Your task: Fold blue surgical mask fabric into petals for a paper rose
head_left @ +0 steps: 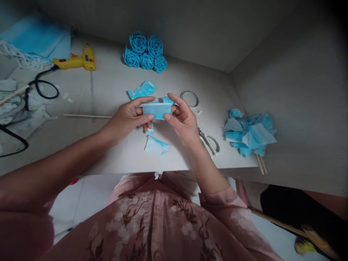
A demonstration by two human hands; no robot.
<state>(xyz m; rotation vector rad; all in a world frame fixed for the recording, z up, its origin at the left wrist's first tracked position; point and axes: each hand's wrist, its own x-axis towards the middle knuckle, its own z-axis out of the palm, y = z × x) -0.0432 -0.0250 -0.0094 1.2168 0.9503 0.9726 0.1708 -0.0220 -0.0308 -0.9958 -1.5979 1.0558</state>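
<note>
A light-blue piece of face mask (157, 110) is stretched level between my two hands above the table. My left hand (136, 114) pinches its left end, thumb in front. At the right end my right hand (183, 117) grips it with thumb and fingers, the index finger raised. Behind it lie a crumpled blue mask piece (141, 90) and a smaller scrap partly hidden by my hands. Nearer me rests another cut mask piece (157, 145). Scissors with pale handles (209, 141) lie just right of my right wrist, partly covered by it.
Several rolled blue flowers (146, 50) are stacked at the back. A yellow glue gun (78, 59) and whole masks (38, 36) lie back left. A wooden stick (87, 116), a tape ring (189, 98) and a pile of mask pieces (250, 132) are on the table. Walls rise behind and right.
</note>
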